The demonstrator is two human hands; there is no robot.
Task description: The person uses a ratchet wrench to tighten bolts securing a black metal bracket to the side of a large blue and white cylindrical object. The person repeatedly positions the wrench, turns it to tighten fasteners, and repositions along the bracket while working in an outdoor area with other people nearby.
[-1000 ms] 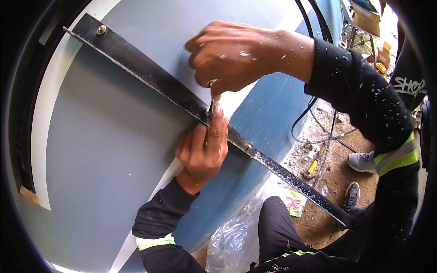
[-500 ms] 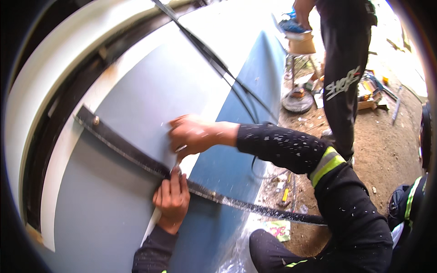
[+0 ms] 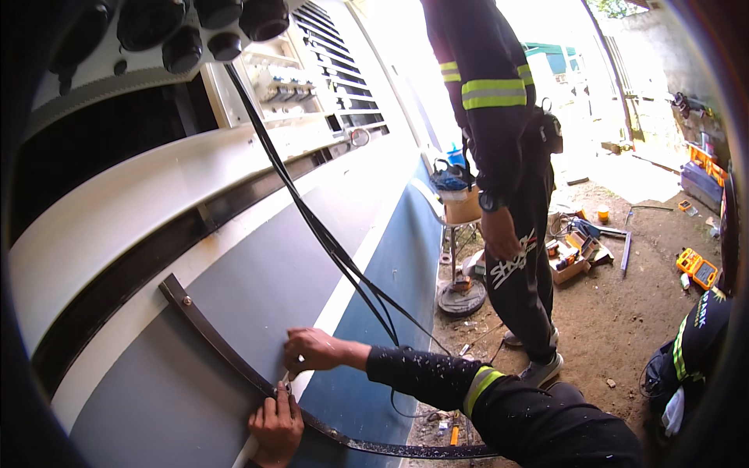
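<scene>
In the head view, a dark metal strip (image 3: 226,355) is seen lying against the grey and blue side panel (image 3: 257,281) of a large vehicle body, running from a bolt near the panel's upper left down in a curve toward the lower edge at the right. The left hand (image 3: 277,425) is raised from the lower edge with its back toward the camera, the fingers pressed flat and close together on the panel just at the strip; whether anything is gripped by it cannot be told. The right hand (image 3: 310,349) is reached across from the right, the forearm in a black sleeve with a yellow reflective band lying almost level, the wrist bent and the fingers curled closed around a small pale tool (image 3: 287,380) whose tip is set at the strip, just above the left hand. Black cables (image 3: 328,242) are hung slantwise down the panel from the upper left, passing behind the right wrist. A second person (image 3: 507,156) in dark clothing with reflective bands is stood on the dirt ground at the right, beside a stool (image 3: 460,281) and scattered tools.
</scene>
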